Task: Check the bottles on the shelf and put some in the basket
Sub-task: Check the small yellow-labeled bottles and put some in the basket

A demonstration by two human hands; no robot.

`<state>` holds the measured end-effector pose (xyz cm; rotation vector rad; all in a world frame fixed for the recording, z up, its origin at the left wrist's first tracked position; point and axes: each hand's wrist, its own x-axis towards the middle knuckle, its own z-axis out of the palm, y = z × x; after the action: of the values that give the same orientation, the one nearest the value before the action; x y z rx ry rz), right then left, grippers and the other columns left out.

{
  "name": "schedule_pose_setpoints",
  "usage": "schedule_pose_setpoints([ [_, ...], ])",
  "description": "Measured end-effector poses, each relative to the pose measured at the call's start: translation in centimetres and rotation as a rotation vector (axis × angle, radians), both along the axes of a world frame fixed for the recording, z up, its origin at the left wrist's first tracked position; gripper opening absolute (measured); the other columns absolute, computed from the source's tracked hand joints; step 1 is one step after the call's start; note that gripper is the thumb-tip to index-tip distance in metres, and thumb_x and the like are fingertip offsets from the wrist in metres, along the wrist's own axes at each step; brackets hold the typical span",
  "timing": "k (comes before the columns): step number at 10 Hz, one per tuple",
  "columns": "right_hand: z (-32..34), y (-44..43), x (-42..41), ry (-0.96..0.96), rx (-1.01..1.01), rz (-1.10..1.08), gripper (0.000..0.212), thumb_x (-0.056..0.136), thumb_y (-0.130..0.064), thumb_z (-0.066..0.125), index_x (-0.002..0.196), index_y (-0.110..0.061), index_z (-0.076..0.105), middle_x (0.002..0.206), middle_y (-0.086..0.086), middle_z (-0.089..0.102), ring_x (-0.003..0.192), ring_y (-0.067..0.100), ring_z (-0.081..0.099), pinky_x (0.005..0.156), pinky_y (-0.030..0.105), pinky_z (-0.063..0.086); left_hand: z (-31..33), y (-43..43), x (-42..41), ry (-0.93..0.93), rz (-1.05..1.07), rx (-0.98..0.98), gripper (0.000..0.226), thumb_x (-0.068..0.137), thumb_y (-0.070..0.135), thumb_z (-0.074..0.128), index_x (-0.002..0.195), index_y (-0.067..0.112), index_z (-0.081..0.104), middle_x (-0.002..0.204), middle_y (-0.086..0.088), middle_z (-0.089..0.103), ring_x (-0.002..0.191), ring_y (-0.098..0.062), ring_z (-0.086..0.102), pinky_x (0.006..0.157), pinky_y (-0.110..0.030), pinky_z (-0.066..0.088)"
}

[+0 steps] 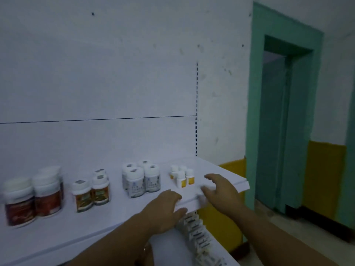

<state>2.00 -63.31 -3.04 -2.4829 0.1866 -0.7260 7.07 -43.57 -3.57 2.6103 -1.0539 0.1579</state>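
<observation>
Left hand (pixel 165 206) gripping the flat white shelf (pixel 115 214), the spread, empty right hand (pixel 221 191) could topple the small yellow-labelled white bottles (pixel 182 176).

White shelf (pixel 228 174), flat against a white back panel (pixel 96 141). On top, four clusters in a row, well apart from one another. Far left: large red-labelled bottles (pixel 21 206) with white caps, blurred. Next to the right: orange-labelled bottles (pixel 90 192), white-capped, touching side by side. Past the middle: white bottles with pale labels (pixel 141 180), packed tightly, grey squares on the caps. Near the right end: small yellow-labelled bottles (pixel 182 177), bunched together. On the front edge, in front of those last two clusters: left hand (pixel 165 207), fingers on top, thumb against the lip. Underneath, a lower white shelf (pixel 172 250) carrying a row of small white packs (pixel 198 235), standing on edge, print unreadable.
</observation>
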Motion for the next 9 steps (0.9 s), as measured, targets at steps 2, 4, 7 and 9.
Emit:
schedule_pose_setpoints([
  [2, 3.5, 1.4, 8.5, 0.058, -0.080, 0.002, 0.030, 0.087, -0.031, 0.057, 0.116, -0.022, 0.062, 0.122, -0.003, 0.063, 0.113, 0.016, 0.055, 0.096, 0.031, 0.044, -1.9, 0.5, 2.9, -0.027, -0.053, -0.325, 0.045, 0.089, 0.049, 0.047, 0.131, 0.032, 0.044, 0.132, 0.015, 0.046, 0.118, 0.001, 0.040, 0.096, -0.010, 0.028],
  [4, 5.8, 3.3, 15.9, 0.305, -0.292, -0.030, 0.044, 0.086, -0.047, 0.056, 0.124, -0.024, 0.055, 0.128, -0.002, 0.058, 0.116, 0.019, 0.053, 0.098, 0.037, 0.044, -1.1, 1.5, 2.7, 0.128, -0.110, -0.560, 0.057, 0.069, 0.064, 0.043, 0.112, 0.032, 0.060, 0.113, 0.021, 0.054, 0.107, 0.009, 0.047, 0.088, 0.001, 0.030],
  [7, 5.9, 4.4, 18.6, 0.262, -0.255, -0.029, 0.031, 0.082, -0.029, 0.064, 0.111, -0.018, 0.066, 0.114, -0.001, 0.065, 0.101, 0.017, 0.059, 0.088, 0.030, 0.049, -21.3, -7.2, 19.0, 0.356, -0.017, -0.714, 0.082, 0.013, 0.056, 0.084, 0.065, -0.007, 0.072, 0.130, 0.010, 0.036, 0.103, -0.018, 0.064, 0.112, -0.056, 0.017],
  [9, 7.7, 5.5, 9.8, -0.115, 0.671, 0.145, 0.017, 0.082, -0.013, 0.068, 0.097, -0.020, 0.070, 0.104, 0.002, 0.070, 0.092, 0.016, 0.065, 0.084, 0.031, 0.053, -0.4, 1.1, 3.4, 0.489, -0.171, -1.011, 0.010, 0.086, 0.044, 0.053, 0.085, 0.047, 0.063, 0.093, 0.033, 0.062, 0.099, 0.016, 0.052, 0.087, -0.003, 0.038],
])
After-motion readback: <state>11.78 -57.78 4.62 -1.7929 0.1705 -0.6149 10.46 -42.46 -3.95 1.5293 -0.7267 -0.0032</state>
